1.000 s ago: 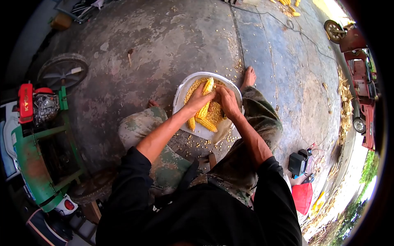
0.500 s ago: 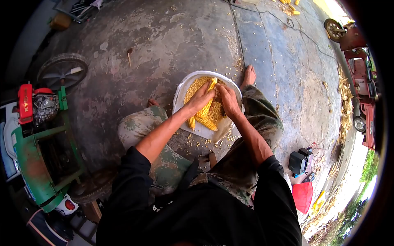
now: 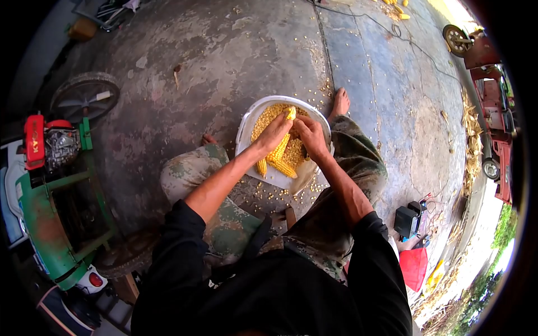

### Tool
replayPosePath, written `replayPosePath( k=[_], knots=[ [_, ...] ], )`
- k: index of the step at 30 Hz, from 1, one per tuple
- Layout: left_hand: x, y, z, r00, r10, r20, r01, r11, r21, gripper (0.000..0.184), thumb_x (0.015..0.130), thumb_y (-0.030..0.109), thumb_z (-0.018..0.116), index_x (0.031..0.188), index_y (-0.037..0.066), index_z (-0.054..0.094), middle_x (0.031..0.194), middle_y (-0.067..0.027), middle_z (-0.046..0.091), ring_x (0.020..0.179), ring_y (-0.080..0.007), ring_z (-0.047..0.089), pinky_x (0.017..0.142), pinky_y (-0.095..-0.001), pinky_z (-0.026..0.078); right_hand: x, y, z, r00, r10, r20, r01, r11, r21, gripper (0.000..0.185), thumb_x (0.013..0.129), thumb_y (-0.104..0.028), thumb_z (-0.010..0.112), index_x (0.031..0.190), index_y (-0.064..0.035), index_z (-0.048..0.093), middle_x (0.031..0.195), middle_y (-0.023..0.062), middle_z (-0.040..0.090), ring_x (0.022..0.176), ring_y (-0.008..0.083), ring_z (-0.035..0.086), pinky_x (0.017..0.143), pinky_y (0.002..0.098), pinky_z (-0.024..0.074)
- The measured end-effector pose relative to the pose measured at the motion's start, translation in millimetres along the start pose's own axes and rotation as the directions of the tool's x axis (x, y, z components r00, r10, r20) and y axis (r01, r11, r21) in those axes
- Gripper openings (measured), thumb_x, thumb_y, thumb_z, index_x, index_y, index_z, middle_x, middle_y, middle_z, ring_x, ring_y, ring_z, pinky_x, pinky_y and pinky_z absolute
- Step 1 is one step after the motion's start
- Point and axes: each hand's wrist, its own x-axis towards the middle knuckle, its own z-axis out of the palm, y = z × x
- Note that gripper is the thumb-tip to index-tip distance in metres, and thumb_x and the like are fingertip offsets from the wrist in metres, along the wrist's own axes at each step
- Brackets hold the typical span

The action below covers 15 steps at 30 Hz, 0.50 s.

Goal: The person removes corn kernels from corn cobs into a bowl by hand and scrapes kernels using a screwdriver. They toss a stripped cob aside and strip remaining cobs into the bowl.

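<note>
Over a white tub (image 3: pixel 243 133) my left hand (image 3: pixel 276 132) is wrapped round a yellow corn cob (image 3: pixel 291 113), whose end sticks up past my fingers. My right hand (image 3: pixel 311 136) is closed against the cob's right side, with its fingertips partly hidden. Something small and dark shows under the right palm, too unclear to name. Below my hands, more corn cobs (image 3: pixel 284 167) lie on loose corn kernels (image 3: pixel 295 151) in the tub. A pale cloth or sack-like piece (image 3: pixel 304 178) hangs at the tub's near right edge.
The tub stands between my legs, with kernels scattered on the concrete floor (image 3: pixel 224 67). At left is a green machine (image 3: pixel 47 224) with a red engine (image 3: pixel 35 141) and wheels. A black box (image 3: pixel 406 222), a red bag (image 3: pixel 413 269) and dry husks (image 3: pixel 472 134) lie right. A cable (image 3: pixel 397 32) crosses the far floor.
The cob in my left hand has turned and now shows mostly its end above the fingers. My right hand has shifted slightly beside it. The tub and lower cobs look unmoved.
</note>
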Motion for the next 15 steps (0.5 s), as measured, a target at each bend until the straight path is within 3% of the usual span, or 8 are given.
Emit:
replayPosePath(
  k=[3, 5, 8, 11, 15],
  knots=[
    [2, -1, 0, 0.999, -0.030, 0.026, 0.030, 1.000, -0.005, 0.047, 0.101, 0.026, 0.051, 0.141, 0.003, 0.043, 0.124, -0.0039, 0.054, 0.114, -0.0115, 0.051, 0.096, -0.0262, 0.043, 4, 7, -5, 1.000, -0.009, 0.017, 0.008, 0.997, 0.079, 0.034, 0.098, -0.022, 0.052, 0.109, 0.0076, 0.064, 0.090, 0.0080, 0.066, 0.077, 0.0130, 0.062, 0.067, 0.0279, 0.0509],
    [3, -3, -2, 1.000, -0.001, -0.009, 0.001, 0.999, 0.043, 0.056, 0.098, 0.030, 0.055, 0.142, -0.001, 0.040, 0.132, -0.0120, 0.053, 0.120, -0.0186, 0.051, 0.101, -0.0308, 0.042, 11, 12, -13, 0.996, 0.077, 0.039, -0.082, 0.981, 0.178, 0.034, 0.097, -0.023, 0.052, 0.111, 0.0066, 0.064, 0.093, 0.0070, 0.066, 0.082, 0.0133, 0.061, 0.071, 0.0276, 0.0508],
    [11, -32, -11, 0.998, 0.011, -0.054, -0.009, 1.000, 0.027, 0.053, 0.097, 0.021, 0.060, 0.144, 0.004, 0.040, 0.126, -0.0045, 0.054, 0.112, -0.0118, 0.054, 0.092, -0.0255, 0.047, -1, -19, 4, 0.994, 0.114, 0.003, -0.114, 0.993, 0.043, 0.035, 0.097, -0.024, 0.055, 0.111, 0.0062, 0.064, 0.094, 0.0056, 0.066, 0.083, 0.0129, 0.061, 0.074, 0.0270, 0.0505],
    [3, -26, -8, 0.988, -0.005, -0.156, 0.019, 0.995, 0.093, 0.057, 0.095, 0.023, 0.062, 0.144, 0.004, 0.040, 0.126, -0.0065, 0.054, 0.110, -0.0126, 0.055, 0.087, -0.0262, 0.051, -1, -19, 6, 0.993, 0.104, 0.050, -0.106, 0.993, 0.049, 0.035, 0.096, -0.024, 0.058, 0.113, 0.0064, 0.064, 0.097, 0.0059, 0.066, 0.086, 0.0127, 0.061, 0.075, 0.0266, 0.0506],
    [0, -13, -6, 0.989, -0.041, -0.142, 0.046, 0.998, 0.031, 0.057, 0.093, 0.022, 0.064, 0.142, 0.004, 0.041, 0.124, -0.0076, 0.055, 0.108, -0.0133, 0.056, 0.084, -0.0265, 0.052, 2, -1, 1, 0.999, 0.026, 0.041, -0.026, 1.000, 0.012, 0.036, 0.096, -0.023, 0.058, 0.115, 0.0075, 0.063, 0.099, 0.0065, 0.066, 0.086, 0.0129, 0.061, 0.074, 0.0265, 0.0509]
  ],
)
